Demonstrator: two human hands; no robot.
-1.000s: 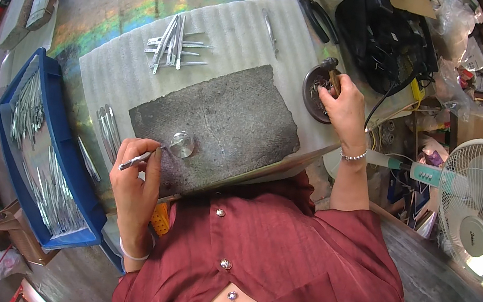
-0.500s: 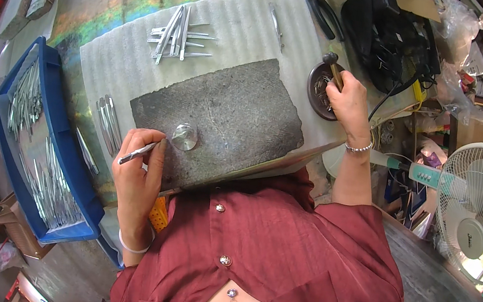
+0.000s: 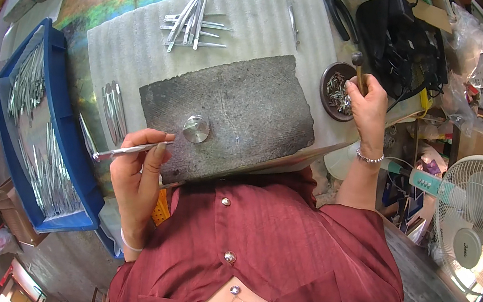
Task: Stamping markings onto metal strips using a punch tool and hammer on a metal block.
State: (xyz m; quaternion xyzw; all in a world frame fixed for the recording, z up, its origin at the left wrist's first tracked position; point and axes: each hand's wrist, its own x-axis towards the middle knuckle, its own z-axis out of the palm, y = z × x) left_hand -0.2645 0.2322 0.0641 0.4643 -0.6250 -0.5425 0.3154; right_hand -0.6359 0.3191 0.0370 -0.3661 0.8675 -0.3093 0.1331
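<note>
My left hand point(image 3: 138, 164) is closed on slim silver tweezers point(image 3: 129, 150), pinched near one end by the stone slab's left corner. Their other end sticks out leftward past my knuckles. In my right hand point(image 3: 370, 111) is a small hammer point(image 3: 360, 72) with a wooden handle and a dark rounded head. That hand is at the right edge of a round brown bowl point(image 3: 325, 95) holding many small metal pieces; whether the fingertips also grip a piece, I cannot tell. Between my hands lies the grey stone slab point(image 3: 249, 102), with a clear round disc point(image 3: 197, 128) on it.
White foam sheet point(image 3: 107, 49) lies under the slab, bearing a pile of silver strips point(image 3: 191, 25) and several slim tweezers point(image 3: 113, 110). A blue tray point(image 3: 3, 115) of metal pieces stands left. Beyond the bowl are black pliers point(image 3: 337, 12) and a black bag point(image 3: 384, 35); a fan point(image 3: 473, 210) stands right.
The tweezers in my left hand have swung outward, showing more length to the left. My right hand has shifted slightly off the bowl with the hammer, uncovering more metal pieces.
</note>
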